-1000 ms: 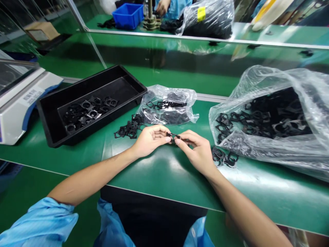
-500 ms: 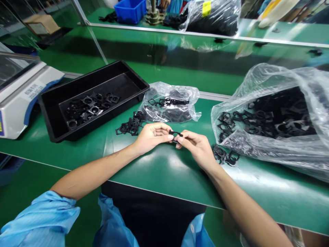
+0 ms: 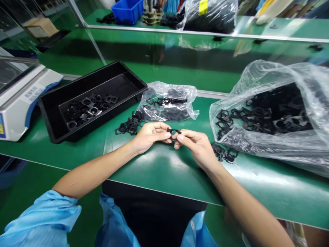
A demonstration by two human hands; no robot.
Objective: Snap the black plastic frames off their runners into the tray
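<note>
The held ring part (image 3: 175,130) looks like dark plastic, mostly matt. The surface (image 3: 164,175) is smooth and glossy (pale glare spreads across it). The tray (image 3: 118,85) looks like smooth black plastic with a low sheen. The small bag (image 3: 172,114) and large bag (image 3: 262,145) are clear, crinkled plastic film, shiny along the folds. The blue sleeve (image 3: 43,216) is wrinkled cloth.

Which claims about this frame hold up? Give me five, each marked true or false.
1. The left hand and right hand both hold a black part. True.
2. A pile of parts lies between the black tray and the left hand. True.
3. The black tray lies upside down. False: it opens upward, with more parts inside.
4. The blue bin is beside the right hand. False: the blue bin is at the back.
5. The big bag lies right of both hands. True.
</note>
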